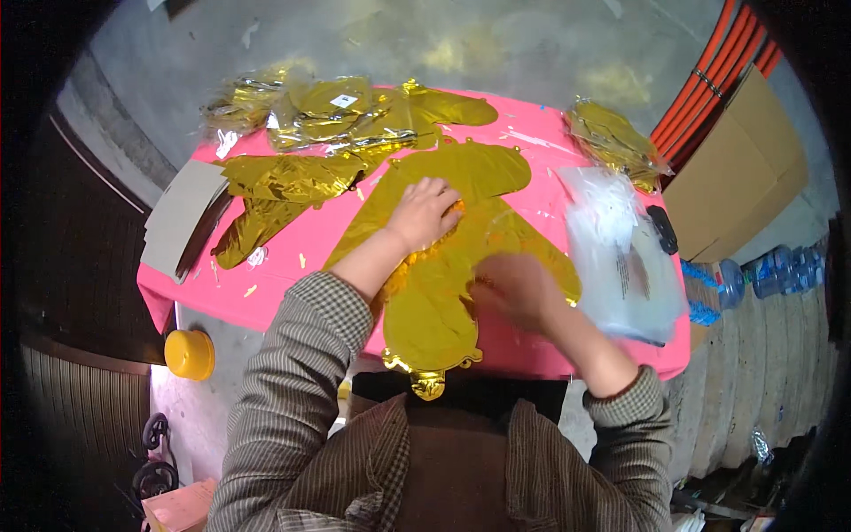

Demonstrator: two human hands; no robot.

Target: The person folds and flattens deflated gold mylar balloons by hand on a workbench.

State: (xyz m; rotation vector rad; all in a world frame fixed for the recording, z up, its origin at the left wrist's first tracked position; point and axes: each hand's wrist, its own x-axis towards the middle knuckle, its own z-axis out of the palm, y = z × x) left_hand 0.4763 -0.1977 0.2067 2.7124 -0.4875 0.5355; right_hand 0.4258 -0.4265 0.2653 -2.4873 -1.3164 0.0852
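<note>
A large gold foil balloon [430,324] lies flat and uninflated across the pink-covered table [292,288], its rounded lobe with a small tab hanging over the near edge. My left hand [428,213] rests palm down on the middle of the foil, fingers laid on it and close together. Orange patches by that hand look like its reflection. Over the balloon's right side, my right hand [514,288] is smeared by motion; whether its fingers grip the foil cannot be made out. Another crumpled gold foil piece [292,182] lies to the left.
Clear-wrapped gold foil packs [341,111] sit at the back left, another pack [613,137] at the back right. Clear plastic bags [620,266] and a black object [662,229] lie at right, grey card [182,217] at left. A yellow tub [190,355] stands below the table.
</note>
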